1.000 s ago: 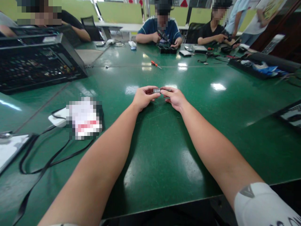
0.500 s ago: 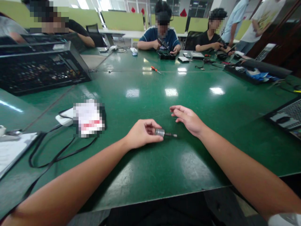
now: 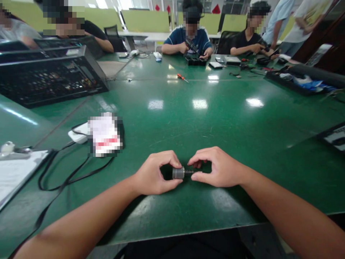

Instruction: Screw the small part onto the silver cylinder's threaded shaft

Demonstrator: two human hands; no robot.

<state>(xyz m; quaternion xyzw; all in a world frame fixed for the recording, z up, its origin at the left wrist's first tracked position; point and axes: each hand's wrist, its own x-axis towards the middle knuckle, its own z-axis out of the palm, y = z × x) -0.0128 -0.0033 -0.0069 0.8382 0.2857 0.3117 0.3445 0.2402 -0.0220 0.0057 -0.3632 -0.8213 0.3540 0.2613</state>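
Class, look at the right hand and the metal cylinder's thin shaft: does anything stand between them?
Nothing visible stands between the right hand and the thin shaft, which points towards it. The left hand pinches only the body of the metal cylinder, leaving the shaft exposed.

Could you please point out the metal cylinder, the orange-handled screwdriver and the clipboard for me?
Metal cylinder (image 3: 178, 173): head view, middle of its grey side.
Orange-handled screwdriver (image 3: 180, 77): head view, on the handle.
Clipboard (image 3: 16, 151): head view, on its metal clip.
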